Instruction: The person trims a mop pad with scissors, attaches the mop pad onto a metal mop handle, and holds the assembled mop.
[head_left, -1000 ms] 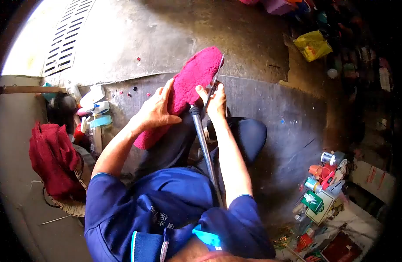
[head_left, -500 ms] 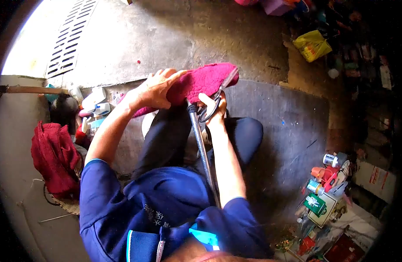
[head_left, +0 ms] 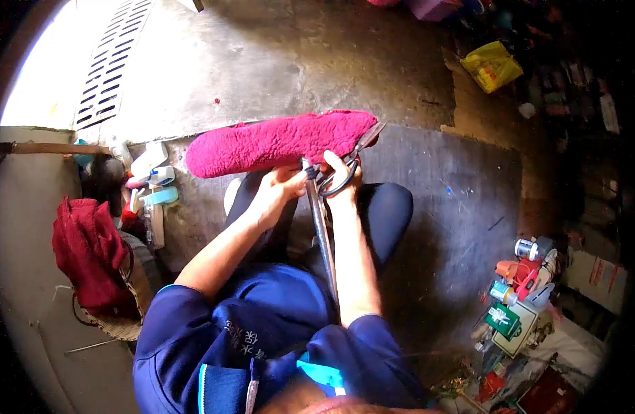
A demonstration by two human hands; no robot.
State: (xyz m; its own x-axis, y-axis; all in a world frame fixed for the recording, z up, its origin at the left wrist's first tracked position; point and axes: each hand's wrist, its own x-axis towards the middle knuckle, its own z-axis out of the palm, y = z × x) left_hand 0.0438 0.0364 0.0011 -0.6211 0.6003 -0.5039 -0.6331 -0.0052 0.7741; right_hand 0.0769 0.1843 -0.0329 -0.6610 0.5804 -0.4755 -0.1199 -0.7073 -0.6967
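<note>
A mop head wrapped in crimson fleecy cloth (head_left: 262, 143) lies crosswise in front of my knees. Its metal pole (head_left: 319, 234) runs back between my legs toward my body. Just left of the pole's joint, my left hand (head_left: 281, 192) grips the underside of the mop head, with some fingers hidden beneath the cloth. My right hand (head_left: 343, 185) holds a pair of scissors (head_left: 364, 141) by the dark handles. The blades point up and right along the cloth's right end, and my right thumb rests against the cloth's lower edge.
Dark red cloth (head_left: 90, 248) hangs over a wicker basket (head_left: 127, 324) at left. Slippers (head_left: 152, 162) and bottles lie near the wall. Cans, a green box (head_left: 502, 321) and other clutter stand at right. A yellow bag (head_left: 492, 67) sits on the floor farther off.
My left hand has moved from the top of the crimson cloth down to its underside by the pole. The mop head now lies more level, its full length showing. The scissors stay in my right hand.
</note>
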